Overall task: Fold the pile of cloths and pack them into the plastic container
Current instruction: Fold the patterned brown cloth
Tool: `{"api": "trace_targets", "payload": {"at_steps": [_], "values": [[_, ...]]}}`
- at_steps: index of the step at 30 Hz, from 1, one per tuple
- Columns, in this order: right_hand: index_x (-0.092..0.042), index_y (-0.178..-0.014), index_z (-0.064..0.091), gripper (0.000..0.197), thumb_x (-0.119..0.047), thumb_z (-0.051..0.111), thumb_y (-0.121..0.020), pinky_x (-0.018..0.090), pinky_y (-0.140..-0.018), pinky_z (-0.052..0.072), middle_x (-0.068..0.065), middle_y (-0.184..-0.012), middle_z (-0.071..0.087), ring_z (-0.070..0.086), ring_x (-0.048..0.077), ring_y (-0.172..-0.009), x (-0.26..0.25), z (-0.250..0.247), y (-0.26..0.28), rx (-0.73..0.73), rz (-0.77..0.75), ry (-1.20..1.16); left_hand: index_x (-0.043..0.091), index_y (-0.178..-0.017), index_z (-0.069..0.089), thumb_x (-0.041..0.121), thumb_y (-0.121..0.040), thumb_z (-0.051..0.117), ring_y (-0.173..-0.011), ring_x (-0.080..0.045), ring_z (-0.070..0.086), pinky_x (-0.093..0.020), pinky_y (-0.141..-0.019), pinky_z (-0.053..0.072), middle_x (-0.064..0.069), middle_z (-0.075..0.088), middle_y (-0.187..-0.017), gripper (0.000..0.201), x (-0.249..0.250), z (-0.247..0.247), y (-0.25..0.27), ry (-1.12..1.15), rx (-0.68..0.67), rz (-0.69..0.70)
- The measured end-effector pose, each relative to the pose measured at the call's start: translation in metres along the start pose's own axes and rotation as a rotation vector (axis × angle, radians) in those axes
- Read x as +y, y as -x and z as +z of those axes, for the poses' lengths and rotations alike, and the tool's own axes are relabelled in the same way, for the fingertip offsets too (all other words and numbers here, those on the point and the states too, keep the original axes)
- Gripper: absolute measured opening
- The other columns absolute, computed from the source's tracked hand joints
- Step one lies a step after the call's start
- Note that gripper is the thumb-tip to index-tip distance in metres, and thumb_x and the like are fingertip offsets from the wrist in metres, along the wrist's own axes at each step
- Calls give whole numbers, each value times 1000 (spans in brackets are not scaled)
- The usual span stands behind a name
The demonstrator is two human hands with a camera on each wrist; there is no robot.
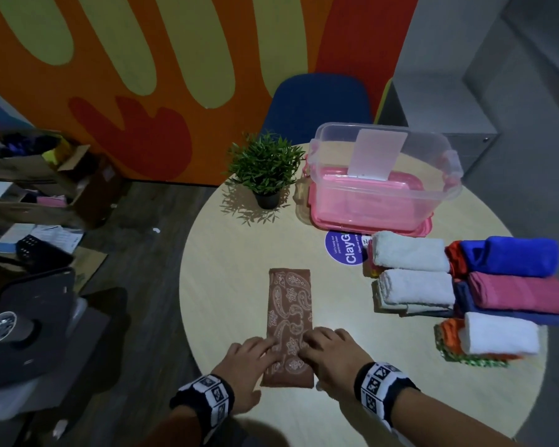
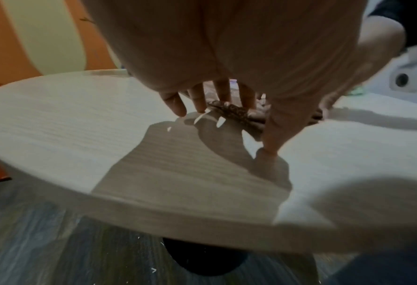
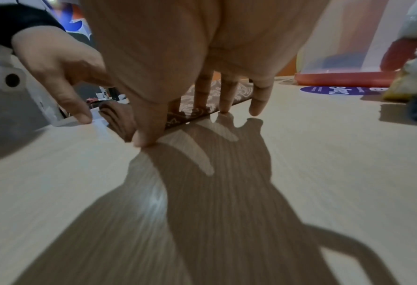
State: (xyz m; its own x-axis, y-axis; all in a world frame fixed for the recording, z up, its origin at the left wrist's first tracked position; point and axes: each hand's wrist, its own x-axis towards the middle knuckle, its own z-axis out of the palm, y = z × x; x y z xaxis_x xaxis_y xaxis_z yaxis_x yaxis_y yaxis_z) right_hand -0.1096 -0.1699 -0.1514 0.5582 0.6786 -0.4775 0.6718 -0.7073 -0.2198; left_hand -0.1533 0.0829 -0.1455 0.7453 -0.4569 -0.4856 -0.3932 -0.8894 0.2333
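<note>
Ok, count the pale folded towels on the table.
3: far towel beside the purple sticker, middle towel just nearer, near towel atop orange cloths. More may hide underneath.

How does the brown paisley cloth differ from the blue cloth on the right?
The brown paisley cloth is patterned; the blue cloth is plain. The brown one lies alone as a long flat strip under both hands; the blue one sits compact on a stack. Both are folded, outside the container.
</note>
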Motion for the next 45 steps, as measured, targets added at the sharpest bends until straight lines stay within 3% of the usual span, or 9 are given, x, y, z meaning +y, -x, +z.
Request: {"api": "trace_targets", "payload": {"at_steps": [4,8,14,20,25,28,36,41,45], "values": [[-41,-98,64,23,-41,59,-76,35,-77,49,-15,-110,59,59,18,-101,-3,14,10,217,-9,13,35,-140,30,47,-78,62,-142,-26,20,-46,-109,24,1,15,-158,71,8,9,1,-39,-42,100],[-33,-103,55,20,-39,40,-92,36,-92,41,-10,-115,59,49,15,-108,0,0,17,248,-39,-239,42,-139,31,59,-70,67,-143,-18,15,-41,-111,22,8,11,-158,81,11,8,1,115,73,66],[-25,-102,45,8,-25,38,-104,30,-77,49,-1,-91,69,63,15,-82,11,-26,26,340,273,-849,50,-142,25,69,-57,72,-137,4,7,-30,-108,14,28,9,-154,99,15,-13,-8,294,118,80],[-25,-100,52,12,-21,40,-102,27,-73,48,2,-81,71,66,18,-80,19,-27,14,363,441,-1048,42,-106,64,40,-83,64,-104,4,59,-31,-93,50,26,64,-110,23,23,-15,-37,786,226,-97],[-30,-100,58,4,-31,58,-96,21,-77,48,1,-93,73,67,13,-87,25,-37,2,272,454,-1172,29,-108,66,58,-82,49,-90,-10,69,-35,-88,54,8,74,-100,42,10,-10,-62,1182,152,-342],[-26,-100,56,14,-38,61,-94,27,-78,51,-1,-88,72,67,13,-84,35,-29,-9,263,511,-1050,19,-94,62,58,-85,47,-72,-17,68,-31,-71,50,-1,72,-87,43,6,-14,-72,1134,143,-404],[-30,-107,45,29,-36,68,-90,21,-65,49,-3,-75,72,67,5,-69,39,-25,-11,346,495,-1133,18,-98,58,41,-99,51,-83,-15,65,-22,-61,45,1,71,-97,24,1,-20,-85,889,264,-462],[-33,-95,42,26,-18,62,-90,38,-66,59,7,-75,71,68,19,-62,38,-23,-15,312,429,-1050,23,-98,40,38,-97,54,-64,-17,67,-31,-59,52,-5,70,-78,20,4,-21,-90,969,339,-496],[-32,-91,42,18,-34,60,-90,29,-70,52,-7,-91,60,60,10,-76,41,-16,-16,414,401,-888,23,-97,35,37,-99,48,-75,-14,53,-28,-60,43,-1,47,-101,19,8,-26,-86,737,460,-410]]}}
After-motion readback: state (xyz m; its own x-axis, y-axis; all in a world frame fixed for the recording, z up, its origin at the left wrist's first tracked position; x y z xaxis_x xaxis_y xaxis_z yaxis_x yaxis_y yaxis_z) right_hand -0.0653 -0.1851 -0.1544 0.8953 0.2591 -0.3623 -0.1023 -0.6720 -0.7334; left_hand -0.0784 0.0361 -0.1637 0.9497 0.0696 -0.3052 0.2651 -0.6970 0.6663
